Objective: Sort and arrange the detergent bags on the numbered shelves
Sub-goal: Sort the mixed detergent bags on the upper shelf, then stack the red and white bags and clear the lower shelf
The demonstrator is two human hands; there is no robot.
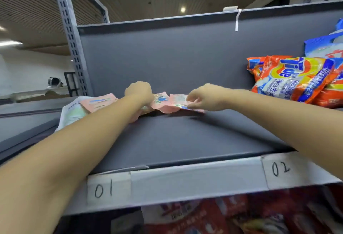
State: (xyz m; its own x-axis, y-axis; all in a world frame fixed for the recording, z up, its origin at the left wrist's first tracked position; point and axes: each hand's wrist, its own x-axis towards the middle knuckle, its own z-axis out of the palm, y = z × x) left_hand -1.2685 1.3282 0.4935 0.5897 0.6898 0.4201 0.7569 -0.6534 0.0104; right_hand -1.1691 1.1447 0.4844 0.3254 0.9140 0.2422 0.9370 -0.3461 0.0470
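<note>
grey shelf [185, 137] | pink bags [163, 103] centre-left | orange bags [297, 79] right

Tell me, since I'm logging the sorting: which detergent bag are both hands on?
The flat pink plastic bag at the shelf's back, unlike the orange bags lying untouched right.

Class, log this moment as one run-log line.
left hand: on pink bags | right hand: pinching pink bag edge | zone: 01 label | orange bags: untouched

Two bare forearms enter from the lower left and the right edge of the frame, sleeveless as far as visible, ending in an unadorned left hand [138, 90] and right hand [204, 97] without gloves, rings or watch.
</note>
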